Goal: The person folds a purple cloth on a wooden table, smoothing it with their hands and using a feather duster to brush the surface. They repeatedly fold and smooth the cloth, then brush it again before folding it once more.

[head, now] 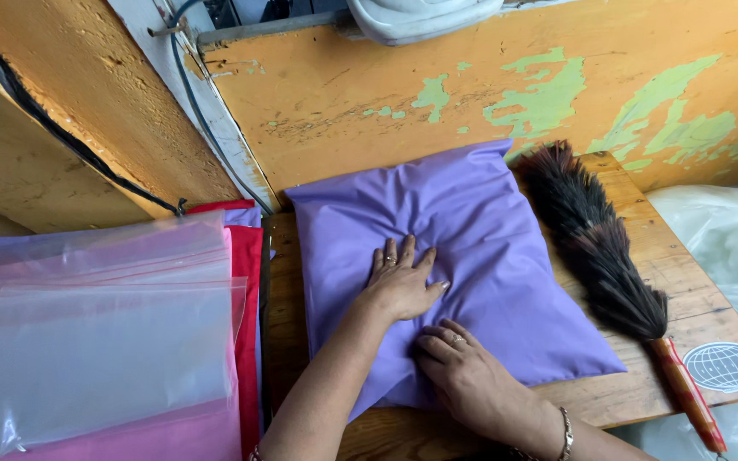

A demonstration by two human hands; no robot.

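A purple fabric cushion cover (480, 230) lies flat on a small wooden table (642, 384). My left hand (401, 277) rests palm down on its middle, fingers spread, a ring on one finger. My right hand (463, 369) presses on the cover's near edge just below the left hand, fingers bent against the cloth; a ring and a bracelet show on it. Neither hand clearly grips anything.
A dark feather duster (595, 243) with an orange handle lies along the table's right side. Clear plastic bags (100, 333) sit on stacked pink and red fabric at the left. An orange wall with peeling paint (489, 85) stands behind. White plastic sheeting (728, 248) lies at the right.
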